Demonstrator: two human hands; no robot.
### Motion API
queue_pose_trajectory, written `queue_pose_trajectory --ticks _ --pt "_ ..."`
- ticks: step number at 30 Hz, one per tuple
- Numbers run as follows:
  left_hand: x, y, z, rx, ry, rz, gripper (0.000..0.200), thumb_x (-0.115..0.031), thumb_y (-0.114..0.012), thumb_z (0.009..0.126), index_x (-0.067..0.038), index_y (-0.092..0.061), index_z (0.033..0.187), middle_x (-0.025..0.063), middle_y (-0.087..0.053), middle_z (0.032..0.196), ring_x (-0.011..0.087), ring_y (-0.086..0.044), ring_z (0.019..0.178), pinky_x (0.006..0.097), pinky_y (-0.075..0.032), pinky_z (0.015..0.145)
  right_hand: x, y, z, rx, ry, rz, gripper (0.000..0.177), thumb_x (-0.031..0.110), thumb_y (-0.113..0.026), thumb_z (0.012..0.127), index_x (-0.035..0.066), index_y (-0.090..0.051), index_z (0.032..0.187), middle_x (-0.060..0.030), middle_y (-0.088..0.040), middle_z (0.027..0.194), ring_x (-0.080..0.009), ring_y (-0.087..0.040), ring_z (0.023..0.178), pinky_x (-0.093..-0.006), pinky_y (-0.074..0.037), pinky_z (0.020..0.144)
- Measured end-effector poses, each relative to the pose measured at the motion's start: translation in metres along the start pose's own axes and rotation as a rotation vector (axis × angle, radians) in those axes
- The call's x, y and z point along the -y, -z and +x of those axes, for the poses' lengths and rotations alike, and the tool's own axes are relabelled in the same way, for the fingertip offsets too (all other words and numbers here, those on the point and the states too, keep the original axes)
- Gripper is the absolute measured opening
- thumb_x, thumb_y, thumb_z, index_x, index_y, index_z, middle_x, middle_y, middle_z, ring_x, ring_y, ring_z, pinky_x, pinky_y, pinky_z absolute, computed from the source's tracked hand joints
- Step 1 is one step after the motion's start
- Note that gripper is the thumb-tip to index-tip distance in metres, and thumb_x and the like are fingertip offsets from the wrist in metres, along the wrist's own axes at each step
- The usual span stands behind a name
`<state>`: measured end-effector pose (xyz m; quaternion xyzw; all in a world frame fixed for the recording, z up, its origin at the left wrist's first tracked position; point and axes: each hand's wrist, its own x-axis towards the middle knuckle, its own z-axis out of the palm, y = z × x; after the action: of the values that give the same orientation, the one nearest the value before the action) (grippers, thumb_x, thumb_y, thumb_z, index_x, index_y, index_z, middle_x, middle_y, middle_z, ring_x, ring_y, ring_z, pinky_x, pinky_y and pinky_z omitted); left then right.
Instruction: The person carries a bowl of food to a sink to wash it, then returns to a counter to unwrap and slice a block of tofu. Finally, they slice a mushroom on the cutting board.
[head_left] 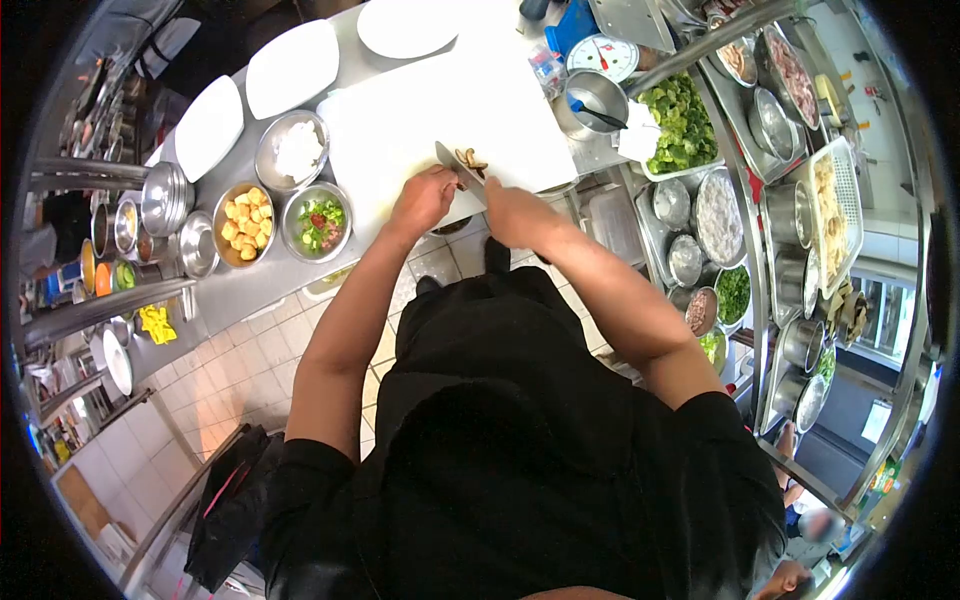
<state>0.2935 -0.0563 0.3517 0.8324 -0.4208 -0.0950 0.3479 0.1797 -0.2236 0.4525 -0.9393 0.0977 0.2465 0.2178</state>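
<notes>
My right hand (515, 216) is closed round the handle of a kitchen knife (447, 157), whose blade points away over the white cutting board (380, 130). Beside the blade lie a few brown-edged mushroom slices (468, 159). Just left of the knife, my left hand (424, 198) is closed at the board's near edge, its fingertips pinching a small dark brown piece that looks like mushroom. Most of that piece is hidden by the fingers.
Left of the board stand bowls of chopped greens (318, 222), golden cubes (245, 228) and something white (298, 150). White plates (293, 68) line the back. At right are a dial scale (602, 58), a metal pot (597, 100), leafy greens (680, 120) and racks of filled bowls.
</notes>
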Motion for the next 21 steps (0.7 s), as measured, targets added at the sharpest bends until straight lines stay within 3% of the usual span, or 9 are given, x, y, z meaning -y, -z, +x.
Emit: queue_pose_trajectory --ticks 2,4,6,9,12,15,19,21 --pt "0.002 -0.003 0.000 -0.014 -0.003 -0.021 0.011 -0.005 -0.064 0.090 -0.003 -0.069 0.099 0.0158 -0.070 0.101 0.0374 -0.067 0.094 0.0447 -0.055 0.082 -0.002 -0.019 -0.004 0.023 -0.048 0.003 0.023 0.006 -0.046 0.096 -0.004 -0.049 0.117 -0.0298 -0.071 0.096 -0.0465 -0.070 0.097 -0.0546 -0.054 0.088" --pt "0.003 -0.007 -0.006 -0.024 0.001 -0.040 0.011 -0.005 -0.065 0.089 -0.003 -0.069 0.100 0.0161 -0.069 0.100 0.0376 -0.067 0.094 0.0445 -0.055 0.081 -0.014 -0.054 -0.001 -0.078 -0.031 0.053 0.029 0.006 -0.047 0.094 -0.009 -0.047 0.118 -0.0315 -0.070 0.091 -0.0486 -0.070 0.089 -0.0568 -0.055 0.078" --pt "0.002 -0.009 -0.005 -0.126 -0.052 -0.047 0.012 -0.004 -0.066 0.088 -0.004 -0.070 0.100 0.0166 -0.068 0.098 0.0377 -0.066 0.094 0.0443 -0.055 0.082 -0.020 -0.065 0.009 -0.131 -0.020 0.036 0.028 0.006 -0.048 0.094 -0.006 -0.047 0.119 -0.0324 -0.070 0.092 -0.0487 -0.070 0.090 -0.0576 -0.055 0.077" --pt "0.000 -0.009 -0.006 -0.127 -0.082 -0.034 0.013 -0.004 -0.068 0.087 -0.004 -0.070 0.100 0.0170 -0.068 0.099 0.0378 -0.066 0.094 0.0446 -0.055 0.083 -0.022 -0.044 0.024 -0.184 -0.009 0.129 0.025 0.007 -0.048 0.095 -0.002 -0.047 0.118 -0.0310 -0.070 0.089 -0.0484 -0.069 0.088 -0.0576 -0.054 0.077" --pt "-0.006 -0.012 -0.006 -0.174 -0.095 -0.020 0.013 -0.003 -0.069 0.086 -0.005 -0.070 0.099 0.0167 -0.068 0.100 0.0376 -0.066 0.094 0.0449 -0.055 0.083 -0.015 -0.010 0.022 -0.170 0.051 0.035 0.023 0.010 -0.050 0.096 0.000 -0.045 0.116 -0.0289 -0.070 0.088 -0.0489 -0.068 0.087 -0.0582 -0.053 0.078" --pt "-0.005 -0.023 0.005 -0.202 0.006 -0.010 0.015 -0.004 -0.071 0.085 -0.004 -0.071 0.100 0.0167 -0.069 0.102 0.0383 -0.066 0.092 0.0449 -0.055 0.082 -0.008 0.011 0.000 -0.174 -0.011 0.047 0.020 0.006 -0.048 0.096 -0.001 -0.049 0.115 -0.0288 -0.070 0.097 -0.0476 -0.068 0.095 -0.0568 -0.052 0.084" --pt "-0.002 -0.023 0.005 -0.269 0.028 -0.032 0.015 -0.003 -0.070 0.086 -0.004 -0.071 0.100 0.0153 -0.069 0.102 0.0349 -0.068 0.090 0.0417 -0.056 0.081 -0.012 0.007 -0.025 -0.262 -0.052 0.119 0.018 0.012 -0.053 0.097 0.003 -0.049 0.111 -0.0237 -0.071 0.096 -0.0468 -0.068 0.091 -0.0563 -0.053 0.081" --pt "0.004 -0.015 -0.004 -0.400 0.088 -0.196 0.016 -0.002 -0.070 0.083 -0.002 -0.068 0.098 0.0162 -0.070 0.099 0.0361 -0.068 0.092 0.0433 -0.056 0.085 -0.016 -0.006 -0.030 -0.298 -0.071 0.153 0.018 0.014 -0.055 0.097 0.004 -0.049 0.111 -0.0218 -0.071 0.096 -0.0462 -0.068 0.090 -0.0564 -0.053 0.080"
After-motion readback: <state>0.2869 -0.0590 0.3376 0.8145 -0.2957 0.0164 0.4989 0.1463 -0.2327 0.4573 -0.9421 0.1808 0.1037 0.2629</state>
